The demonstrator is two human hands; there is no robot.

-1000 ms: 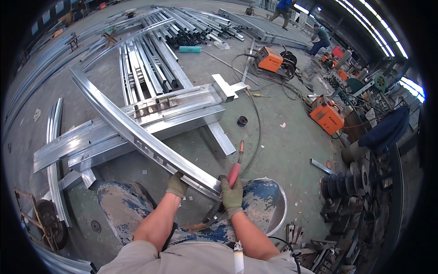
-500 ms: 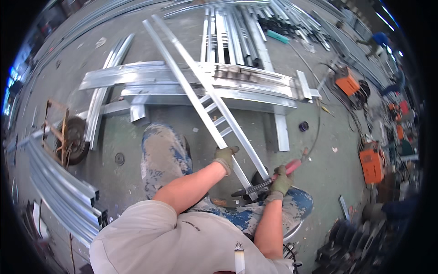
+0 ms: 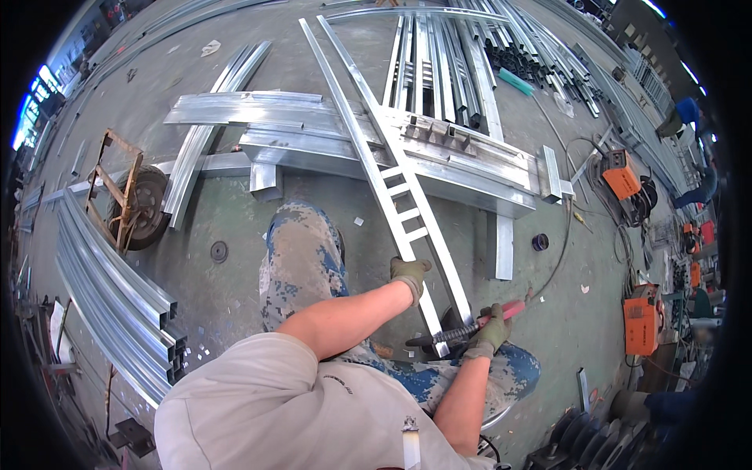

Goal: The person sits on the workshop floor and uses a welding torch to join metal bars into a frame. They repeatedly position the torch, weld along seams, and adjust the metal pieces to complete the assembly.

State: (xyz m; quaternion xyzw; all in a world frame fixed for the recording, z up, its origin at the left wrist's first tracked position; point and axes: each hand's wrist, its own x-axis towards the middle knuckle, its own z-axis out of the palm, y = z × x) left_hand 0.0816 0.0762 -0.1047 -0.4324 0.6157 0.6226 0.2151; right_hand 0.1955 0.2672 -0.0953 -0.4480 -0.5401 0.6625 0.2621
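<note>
A long, narrow ladder-like frame (image 3: pixel 377 157) of pale square metal tube slants across a stack of metal channels, its near end between my knees. Several short rungs join its two rails. My left hand (image 3: pixel 410 278), in an olive work glove, is closed round the left rail below the rungs. Close to the near end of the right rail, my gloved right hand (image 3: pixel 492 329) grips a red-handled welding holder (image 3: pixel 513 309) with a cable running off behind. From the same hand a dark rod with a ribbed, coil-like shaft (image 3: pixel 450 335) points left across the frame's end.
Stacked metal channels (image 3: pixel 313 153) lie ahead, with more tubes (image 3: pixel 427 70) beyond. Tubes (image 3: pixel 117 290) and a wheeled cart (image 3: pixel 129 196) are at left. Orange welding machines (image 3: pixel 642 321) and cables stand at right. A dark roll (image 3: pixel 540 242) sits on the floor.
My view has turned slightly, so the scene sits differently in the picture. Both hands keep their grips, the left on the rail and the right on the red-handled holder.
</note>
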